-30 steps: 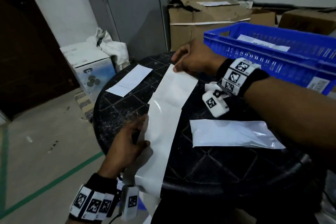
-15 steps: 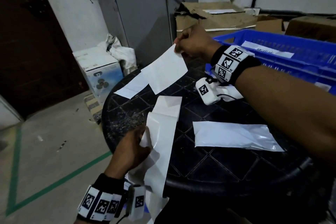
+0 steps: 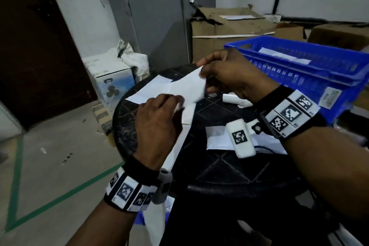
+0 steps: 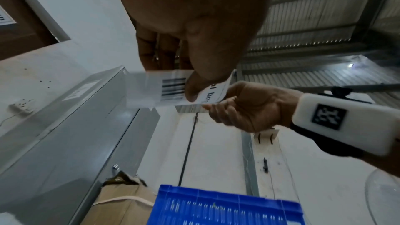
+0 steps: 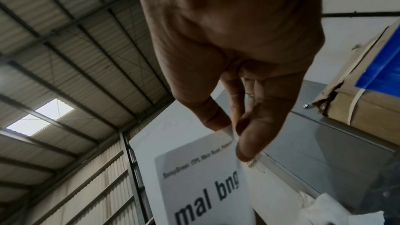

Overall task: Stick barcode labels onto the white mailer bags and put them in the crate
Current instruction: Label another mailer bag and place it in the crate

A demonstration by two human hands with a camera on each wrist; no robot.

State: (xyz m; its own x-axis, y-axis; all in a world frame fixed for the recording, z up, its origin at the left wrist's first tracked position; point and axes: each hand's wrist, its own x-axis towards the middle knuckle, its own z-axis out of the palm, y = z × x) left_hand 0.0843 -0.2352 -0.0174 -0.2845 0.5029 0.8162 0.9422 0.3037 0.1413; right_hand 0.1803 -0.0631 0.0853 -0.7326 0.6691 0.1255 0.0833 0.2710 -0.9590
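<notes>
We hold a barcode label [image 3: 186, 88] in the air above the table [image 3: 219, 168], both hands pinching it
Left hand [image 3: 157, 126] and right hand [image 3: 229, 78] grip opposite ends; peeling its backing carelessly could curl or tear it before it reaches the mailer [image 3: 217, 139]

Bare forearms, black wristbands [image 3: 289, 114] with white square-code tags, white coded camera pod [image 3: 241, 138] at each wrist
</notes>
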